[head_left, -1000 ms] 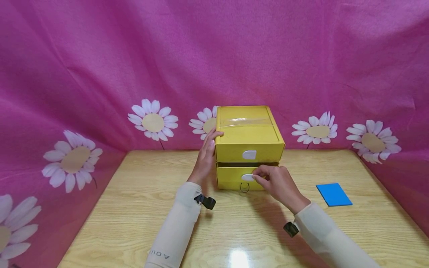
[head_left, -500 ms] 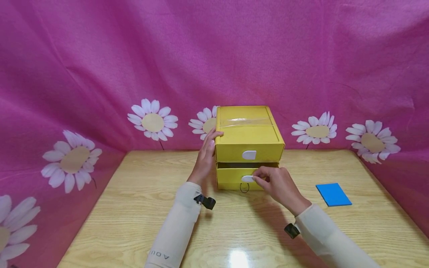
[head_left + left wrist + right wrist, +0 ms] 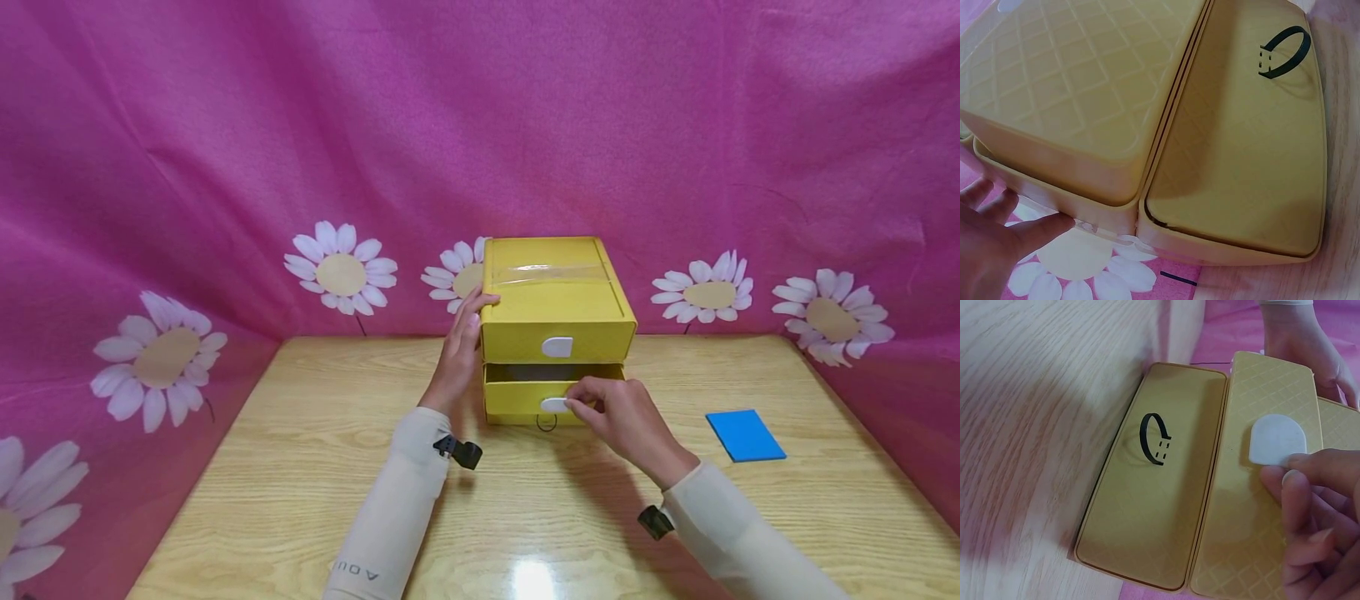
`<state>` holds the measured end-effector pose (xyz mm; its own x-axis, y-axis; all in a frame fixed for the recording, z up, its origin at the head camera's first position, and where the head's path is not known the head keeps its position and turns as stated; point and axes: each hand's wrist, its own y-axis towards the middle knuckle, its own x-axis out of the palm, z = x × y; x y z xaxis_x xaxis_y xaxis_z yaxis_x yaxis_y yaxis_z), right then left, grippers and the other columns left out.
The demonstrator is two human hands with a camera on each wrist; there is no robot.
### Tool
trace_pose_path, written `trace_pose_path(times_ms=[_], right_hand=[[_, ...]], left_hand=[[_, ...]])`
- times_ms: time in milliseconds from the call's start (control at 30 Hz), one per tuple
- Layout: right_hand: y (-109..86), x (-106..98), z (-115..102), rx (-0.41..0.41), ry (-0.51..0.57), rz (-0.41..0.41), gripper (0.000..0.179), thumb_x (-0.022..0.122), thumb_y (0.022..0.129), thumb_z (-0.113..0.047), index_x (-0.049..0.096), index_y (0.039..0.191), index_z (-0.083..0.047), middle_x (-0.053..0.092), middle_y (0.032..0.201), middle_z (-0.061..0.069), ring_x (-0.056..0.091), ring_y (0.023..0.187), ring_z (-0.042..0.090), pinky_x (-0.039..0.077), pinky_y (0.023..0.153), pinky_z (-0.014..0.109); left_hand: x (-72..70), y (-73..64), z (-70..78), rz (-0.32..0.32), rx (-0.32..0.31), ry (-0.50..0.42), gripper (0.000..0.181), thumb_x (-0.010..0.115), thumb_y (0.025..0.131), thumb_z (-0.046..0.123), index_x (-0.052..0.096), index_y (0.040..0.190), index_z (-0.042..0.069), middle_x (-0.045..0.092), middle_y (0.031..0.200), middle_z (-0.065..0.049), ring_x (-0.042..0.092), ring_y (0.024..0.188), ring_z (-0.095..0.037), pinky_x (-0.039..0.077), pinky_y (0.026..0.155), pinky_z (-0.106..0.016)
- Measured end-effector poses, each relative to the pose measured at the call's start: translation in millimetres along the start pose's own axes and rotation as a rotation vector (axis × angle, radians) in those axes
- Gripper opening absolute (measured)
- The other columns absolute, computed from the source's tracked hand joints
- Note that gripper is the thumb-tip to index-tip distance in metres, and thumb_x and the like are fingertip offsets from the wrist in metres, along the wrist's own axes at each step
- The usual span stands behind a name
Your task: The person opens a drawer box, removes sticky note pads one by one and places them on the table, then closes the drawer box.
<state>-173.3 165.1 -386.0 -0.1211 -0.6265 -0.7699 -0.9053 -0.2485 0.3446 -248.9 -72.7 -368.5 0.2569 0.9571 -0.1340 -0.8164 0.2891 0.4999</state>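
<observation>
A yellow drawer box (image 3: 551,296) stands on the table with its drawers facing me. My right hand (image 3: 633,425) pinches the white tab (image 3: 553,405) on the middle drawer (image 3: 516,398), which sticks out partway and shows a dark gap above its front. In the right wrist view, thumb and fingers meet at the edge of that tab. My left hand (image 3: 454,358) rests against the box's left side, fingers straight, one fingertip over the top edge. The upper drawer (image 3: 517,343) sits flush with its own white tab. Lower down, another front carries a black loop (image 3: 1144,437).
A flat blue square (image 3: 746,435) lies on the wooden table (image 3: 300,500) to the right of my right hand. Behind the box hangs a pink cloth (image 3: 480,125) printed with white daisies. Clear tape (image 3: 551,272) crosses the box top.
The middle drawer has slid a little farther out toward me, widening the dark gap above it. My right hand has moved with its tab. My left hand stays in place.
</observation>
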Motion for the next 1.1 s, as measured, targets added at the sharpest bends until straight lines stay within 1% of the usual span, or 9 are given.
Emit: trace_pose_path(times_ms=[267, 467, 600, 733, 833, 967, 1100], right_hand=[[-2.4, -0.9, -1.2, -0.008, 0.010, -0.003, 0.005, 0.074, 0.085, -0.013, 0.072, 0.089, -0.013, 0.067, 0.076, -0.006, 0.052, 0.058, 0.007, 0.046, 0.051, 0.022], [-4.0, -0.2, -2.1, -0.008, 0.001, -0.004, 0.004, 0.074, 0.084, -0.013, 0.072, 0.088, -0.014, 0.066, 0.075, -0.007, 0.052, 0.057, 0.007, 0.047, 0.050, 0.022], [-3.8, -1.4, -2.5, -0.024, 0.004, -0.001, 0.004, 0.074, 0.084, -0.012, 0.072, 0.087, -0.014, 0.067, 0.074, -0.007, 0.053, 0.056, 0.007, 0.047, 0.049, 0.022], [-4.5, -1.8, -3.0, -0.040, 0.004, 0.003, 0.004, 0.075, 0.084, -0.012, 0.072, 0.087, -0.012, 0.066, 0.072, -0.007, 0.050, 0.055, 0.006, 0.044, 0.047, 0.022], [-5.0, -2.1, -3.9, -0.030, 0.003, -0.004, 0.004, 0.075, 0.083, -0.012, 0.072, 0.086, -0.012, 0.066, 0.073, -0.007, 0.050, 0.056, 0.007, 0.043, 0.048, 0.022], [-5.2, -2.6, -4.7, -0.010, 0.003, -0.019, 0.004, 0.075, 0.083, -0.012, 0.072, 0.087, -0.014, 0.067, 0.075, -0.006, 0.052, 0.058, 0.008, 0.046, 0.050, 0.022], [-6.7, -2.5, -4.4, -0.016, -0.004, -0.018, 0.005, 0.075, 0.083, -0.012, 0.072, 0.087, -0.014, 0.068, 0.076, -0.006, 0.054, 0.058, 0.007, 0.048, 0.052, 0.022]], left_hand=[[0.5, -0.5, 0.1, 0.008, 0.001, 0.001, 0.042, 0.025, 0.105, 0.022, 0.042, 0.139, 0.007, 0.015, 0.160, -0.012, 0.019, 0.144, -0.030, 0.029, 0.105, -0.060], [0.4, -0.1, -1.0, 0.006, -0.002, -0.002, 0.041, 0.025, 0.105, 0.022, 0.042, 0.139, 0.006, 0.016, 0.160, -0.010, 0.019, 0.144, -0.028, 0.030, 0.106, -0.057], [0.2, 0.7, 0.4, 0.006, -0.015, 0.009, 0.041, 0.025, 0.105, 0.023, 0.042, 0.140, 0.009, 0.015, 0.160, -0.010, 0.019, 0.144, -0.028, 0.030, 0.106, -0.059], [0.3, 0.0, 1.9, 0.009, -0.041, 0.032, 0.042, 0.025, 0.105, 0.025, 0.042, 0.140, 0.011, 0.015, 0.160, -0.008, 0.018, 0.144, -0.027, 0.029, 0.105, -0.061], [0.1, -0.2, 2.7, 0.010, -0.048, 0.031, 0.042, 0.024, 0.104, 0.024, 0.042, 0.140, 0.010, 0.015, 0.160, -0.007, 0.018, 0.144, -0.026, 0.029, 0.105, -0.060], [-0.4, 0.0, 2.2, 0.003, -0.038, 0.027, 0.042, 0.024, 0.104, 0.022, 0.042, 0.140, 0.008, 0.015, 0.160, -0.008, 0.018, 0.144, -0.027, 0.029, 0.105, -0.060], [-0.9, 3.3, -15.5, 0.012, -0.024, 0.014, 0.042, 0.025, 0.105, 0.025, 0.042, 0.140, 0.012, 0.015, 0.160, -0.004, 0.018, 0.144, -0.026, 0.030, 0.105, -0.060]])
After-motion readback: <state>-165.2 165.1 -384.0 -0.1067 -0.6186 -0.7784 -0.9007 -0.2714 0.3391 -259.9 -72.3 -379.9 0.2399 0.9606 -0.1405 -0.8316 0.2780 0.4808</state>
